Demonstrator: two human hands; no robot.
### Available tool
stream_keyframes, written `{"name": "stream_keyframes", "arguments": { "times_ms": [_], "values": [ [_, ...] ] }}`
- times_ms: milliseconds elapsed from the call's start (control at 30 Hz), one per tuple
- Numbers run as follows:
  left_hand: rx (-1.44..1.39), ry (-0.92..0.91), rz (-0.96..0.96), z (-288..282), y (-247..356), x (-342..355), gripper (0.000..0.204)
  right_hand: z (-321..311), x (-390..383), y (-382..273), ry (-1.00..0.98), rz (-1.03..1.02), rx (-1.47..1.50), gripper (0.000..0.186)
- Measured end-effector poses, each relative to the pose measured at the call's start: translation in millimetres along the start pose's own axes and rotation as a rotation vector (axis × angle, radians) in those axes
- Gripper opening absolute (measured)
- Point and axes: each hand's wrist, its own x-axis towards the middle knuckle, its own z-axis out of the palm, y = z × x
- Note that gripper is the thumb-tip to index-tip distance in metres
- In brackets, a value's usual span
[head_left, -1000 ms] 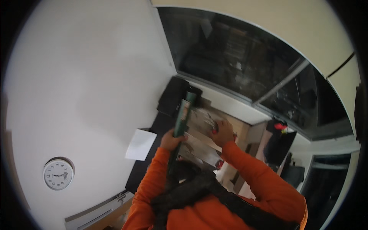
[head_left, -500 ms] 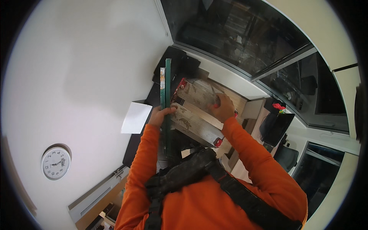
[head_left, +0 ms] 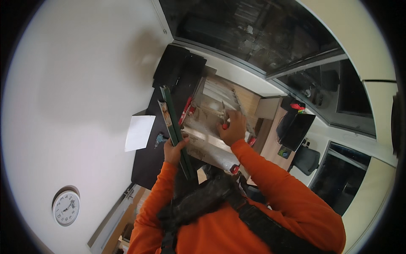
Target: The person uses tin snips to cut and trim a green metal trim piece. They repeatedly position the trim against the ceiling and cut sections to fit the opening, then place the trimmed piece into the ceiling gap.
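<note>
Left hand (head_left: pixel 173 151) around green strips (head_left: pixel 173 114)

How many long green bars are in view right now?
2, both in the left hand: a green bar with a mottled patch, and a plainer green bar close on its right. Any others may be hidden from this view.
</note>
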Motion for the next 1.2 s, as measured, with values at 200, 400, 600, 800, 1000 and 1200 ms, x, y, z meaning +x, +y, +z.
{"name": "stream_keyframes", "arguments": {
  "times_ms": [200,400,600,800,1000,1200],
  "values": [
    [-0.163,0.014,-0.161,2,-6,5,0.026,2,8,-1,0.048,-0.098,-0.064,0.054],
    [-0.038,0.064,-0.085,14,-14,5,0.022,5,5,-7,-0.043,-0.004,-0.082,0.054],
    [0.111,0.073,-0.014,15,-26,13,0.031,40,-9,43,-0.102,-0.036,-0.215,0.053],
    [0.332,0.135,0.132,18,-29,10,0.041,47,-16,61,-0.206,-0.018,-0.252,0.054],
    [0.435,0.13,0.23,17,-28,15,0.05,15,18,9,0.026,0.175,0.067,0.034],
    [0.464,0.217,0.259,22,-24,14,0.05,-8,84,-27,-0.004,0.362,0.521,0.032]
  ]
}}
